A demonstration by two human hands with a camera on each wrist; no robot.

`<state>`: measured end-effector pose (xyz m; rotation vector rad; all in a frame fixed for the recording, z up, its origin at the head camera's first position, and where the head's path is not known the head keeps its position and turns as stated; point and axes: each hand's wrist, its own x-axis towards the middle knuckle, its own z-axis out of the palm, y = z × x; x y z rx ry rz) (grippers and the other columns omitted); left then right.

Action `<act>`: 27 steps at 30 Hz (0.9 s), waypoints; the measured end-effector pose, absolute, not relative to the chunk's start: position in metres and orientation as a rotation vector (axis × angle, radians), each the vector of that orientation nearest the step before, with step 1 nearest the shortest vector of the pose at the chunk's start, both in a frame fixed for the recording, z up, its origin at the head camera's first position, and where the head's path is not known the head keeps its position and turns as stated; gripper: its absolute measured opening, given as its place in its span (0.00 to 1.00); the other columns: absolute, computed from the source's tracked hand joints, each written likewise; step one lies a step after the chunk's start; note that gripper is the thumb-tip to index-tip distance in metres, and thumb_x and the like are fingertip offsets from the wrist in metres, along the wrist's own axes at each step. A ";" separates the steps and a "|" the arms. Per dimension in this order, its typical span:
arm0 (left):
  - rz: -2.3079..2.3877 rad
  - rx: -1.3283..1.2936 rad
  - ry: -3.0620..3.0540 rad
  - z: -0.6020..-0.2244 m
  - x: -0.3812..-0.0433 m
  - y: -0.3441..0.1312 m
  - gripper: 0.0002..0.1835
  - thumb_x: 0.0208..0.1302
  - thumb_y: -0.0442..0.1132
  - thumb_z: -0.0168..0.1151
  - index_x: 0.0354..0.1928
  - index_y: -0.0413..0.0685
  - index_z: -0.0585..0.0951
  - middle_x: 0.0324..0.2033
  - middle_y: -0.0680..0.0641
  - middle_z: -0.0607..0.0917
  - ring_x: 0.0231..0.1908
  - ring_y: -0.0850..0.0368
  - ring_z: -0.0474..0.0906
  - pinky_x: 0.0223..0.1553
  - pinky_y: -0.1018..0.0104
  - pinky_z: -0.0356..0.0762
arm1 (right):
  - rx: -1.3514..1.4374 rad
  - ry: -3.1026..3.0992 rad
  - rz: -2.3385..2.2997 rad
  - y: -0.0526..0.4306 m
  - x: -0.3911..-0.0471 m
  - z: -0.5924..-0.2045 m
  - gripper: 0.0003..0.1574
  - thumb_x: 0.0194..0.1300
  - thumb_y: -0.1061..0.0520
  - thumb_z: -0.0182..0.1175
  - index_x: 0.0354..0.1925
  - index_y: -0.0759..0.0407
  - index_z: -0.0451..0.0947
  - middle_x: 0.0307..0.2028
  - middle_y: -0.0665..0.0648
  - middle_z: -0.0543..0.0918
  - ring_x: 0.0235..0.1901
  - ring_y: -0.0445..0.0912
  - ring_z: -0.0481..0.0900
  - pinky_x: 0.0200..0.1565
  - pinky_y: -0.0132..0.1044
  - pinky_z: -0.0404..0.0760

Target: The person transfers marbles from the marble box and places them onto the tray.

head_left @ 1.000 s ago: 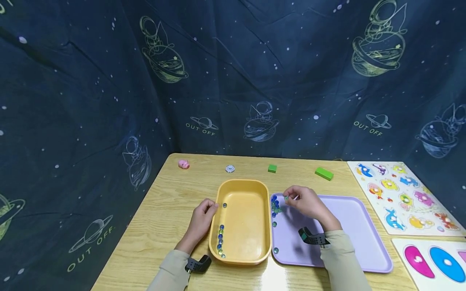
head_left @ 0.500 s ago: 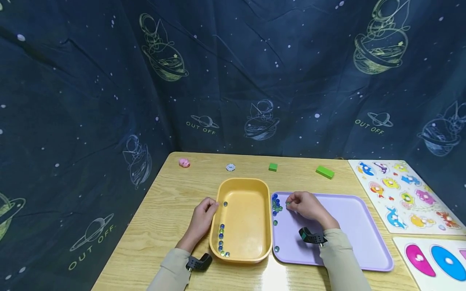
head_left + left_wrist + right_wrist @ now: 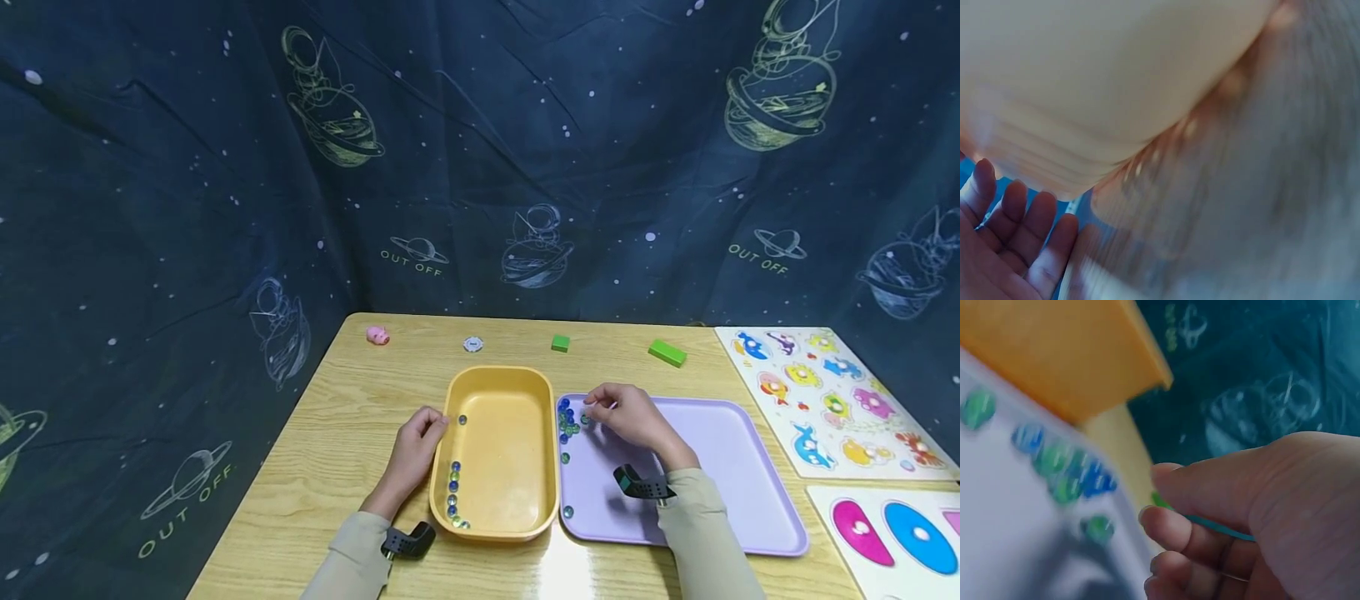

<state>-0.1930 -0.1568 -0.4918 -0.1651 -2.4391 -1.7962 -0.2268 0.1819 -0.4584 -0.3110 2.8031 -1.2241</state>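
Note:
My left hand [image 3: 417, 445] holds the left rim of a yellow basin [image 3: 555, 462], its thumb at the edge. In the left wrist view the fingers [image 3: 1015, 199] lie loosely bent against the outer wall. Inside the basin a column of blue and yellowish marbles [image 3: 453, 487] runs along the left side, with a lone marble [image 3: 462, 420] farther up. My right hand [image 3: 628, 414] hovers over the purple tray's upper left part, thumb and forefinger apart with nothing between them. A green marble [image 3: 1097, 530] lies on the tray just beneath, beside a cluster of blue and green marbles [image 3: 1066, 465].
The purple tray [image 3: 720, 467] stands right against the basin, with two more green marbles [image 3: 566, 458] along its left edge. Behind are a pink pig [image 3: 378, 335], a chip [image 3: 473, 344] and two green blocks [image 3: 667, 353]. Puzzle boards [image 3: 832, 408] lie at the right.
The right hand lowered a green marble to the tray, let it go beside the cluster, and lifted slightly. The left hand stayed at the basin's rim.

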 end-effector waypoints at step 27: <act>-1.767 -0.211 -2.421 -0.503 -0.199 -0.159 0.11 0.63 0.45 0.55 0.26 0.48 0.73 0.28 0.50 0.75 0.29 0.59 0.71 0.26 0.72 0.70 | -0.951 2.443 -1.265 0.040 -0.161 -0.446 0.05 0.61 0.55 0.58 0.36 0.52 0.79 0.26 0.42 0.77 0.20 0.38 0.70 0.21 0.26 0.68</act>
